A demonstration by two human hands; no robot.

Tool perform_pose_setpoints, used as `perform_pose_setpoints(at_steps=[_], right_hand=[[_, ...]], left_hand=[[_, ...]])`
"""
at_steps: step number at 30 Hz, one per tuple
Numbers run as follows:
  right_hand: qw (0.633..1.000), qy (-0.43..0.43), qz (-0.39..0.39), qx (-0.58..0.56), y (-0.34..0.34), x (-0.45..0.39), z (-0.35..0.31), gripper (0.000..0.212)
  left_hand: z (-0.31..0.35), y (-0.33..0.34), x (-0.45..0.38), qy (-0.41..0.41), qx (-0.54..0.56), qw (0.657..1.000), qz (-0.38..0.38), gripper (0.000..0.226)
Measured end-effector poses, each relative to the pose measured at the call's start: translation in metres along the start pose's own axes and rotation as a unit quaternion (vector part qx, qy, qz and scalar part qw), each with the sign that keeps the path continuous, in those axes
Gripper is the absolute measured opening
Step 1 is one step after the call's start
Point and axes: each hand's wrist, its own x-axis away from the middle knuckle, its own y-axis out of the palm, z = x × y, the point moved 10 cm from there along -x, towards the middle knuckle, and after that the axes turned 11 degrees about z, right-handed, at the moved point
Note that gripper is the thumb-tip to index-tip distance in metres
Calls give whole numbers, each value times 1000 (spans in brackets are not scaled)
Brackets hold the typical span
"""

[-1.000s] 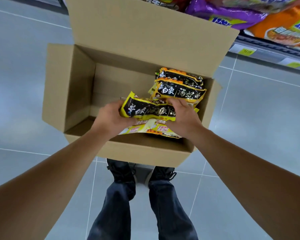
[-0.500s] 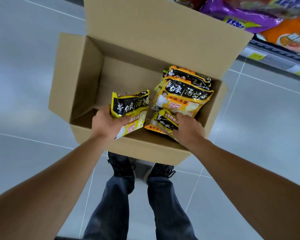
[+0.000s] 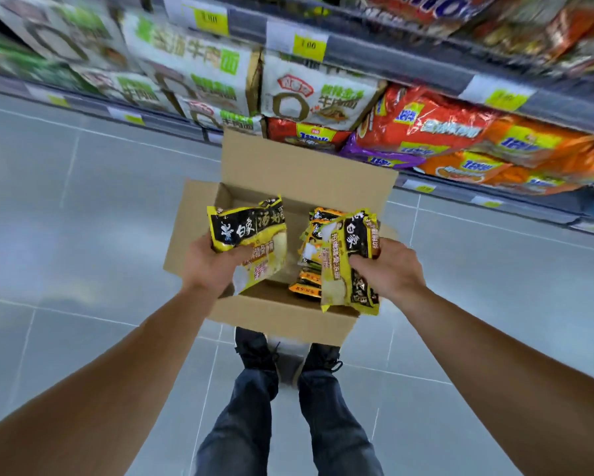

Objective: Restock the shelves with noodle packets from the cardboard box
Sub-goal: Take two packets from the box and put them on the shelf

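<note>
I see two hands held over an open cardboard box (image 3: 288,314) at the centre of the frame. My left hand (image 3: 210,266) grasps a yellow and black noodle packet (image 3: 250,240) printed with large white Chinese characters, among them 白象. My right hand (image 3: 388,269) grasps a second yellow and black packet (image 3: 350,266) with the same 白象 writing, turned on end. Both packets are lifted above the box, one at each side of its opening. More packets (image 3: 311,259) in yellow, orange and black lie inside the box between the hands. Across the top of the frame run shelves (image 3: 408,63) with yellow price tags (image 3: 308,45), one reading about 1.00, though blurred. White and green noodle packs (image 3: 317,94) sit upper centre, red and orange multipacks (image 3: 460,139) upper right.
</note>
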Motion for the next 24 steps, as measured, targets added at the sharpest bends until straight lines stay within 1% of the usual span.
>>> perform_pose_setpoints(at_steps=[1, 4, 7, 9, 15, 18, 22, 23, 24], right_hand=[[1000, -5, 7, -5, -24, 14, -9, 19], [999, -19, 30, -24, -84, 49, -33, 20], [997, -15, 63, -46, -143, 87, -47, 22], [995, -11, 80, -64, -177, 110, -52, 22], [979, 6, 147, -145, -272, 189, -46, 23], [965, 14, 184, -189, -315, 222, -33, 24], [949, 9, 223, -223, -364, 259, -14, 20], [946, 8, 230, -228, -376, 270, -7, 20], [944, 7, 235, -231, -385, 277, -1, 21]], left_hand=[[15, -12, 15, 1, 11, 1000, -4, 29], [58, -43, 53, 7, 42, 999, -9, 33], [104, -71, 95, 22, 73, 997, -22, 15], [131, -86, 119, 37, 84, 995, -26, 12], [215, -127, 193, 120, 87, 986, -80, 29], [249, -139, 230, 162, 107, 976, -94, 20], [277, -141, 279, 188, 113, 969, -117, 23], [284, -140, 292, 194, 119, 966, -124, 34], [290, -137, 306, 203, 116, 962, -140, 51]])
